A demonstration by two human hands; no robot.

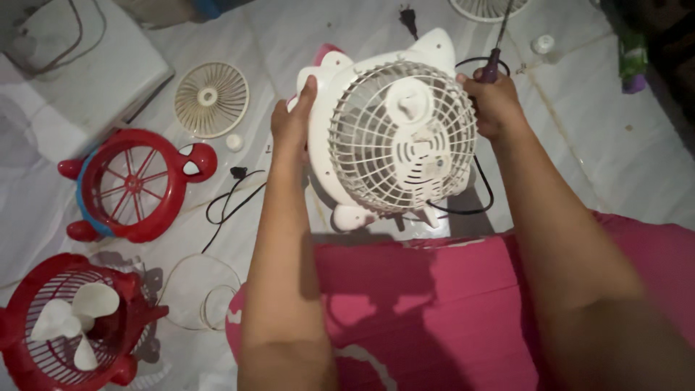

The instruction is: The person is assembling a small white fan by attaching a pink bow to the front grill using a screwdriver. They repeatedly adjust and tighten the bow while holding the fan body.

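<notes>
A small white fan [394, 134] with cat-ear corners and a wire grille stands tilted in front of me, above my pink-clad lap. My left hand [293, 119] grips its left rim, thumb over the front edge. On the fan's right edge rests my right hand [492, 101], which also holds a screwdriver [494, 61] with a purple handle and a thin shaft pointing up. A black cord [481, 177] loops behind the fan's right side.
On the white sheet lie a red fan shell with a spider-mask face [134, 185], a red fan with white blades [69, 322], a cream round grille [211, 99], a black cord [232, 195], a clear ring [199, 289], a small white bottle [543, 45] and a grey box [79, 72].
</notes>
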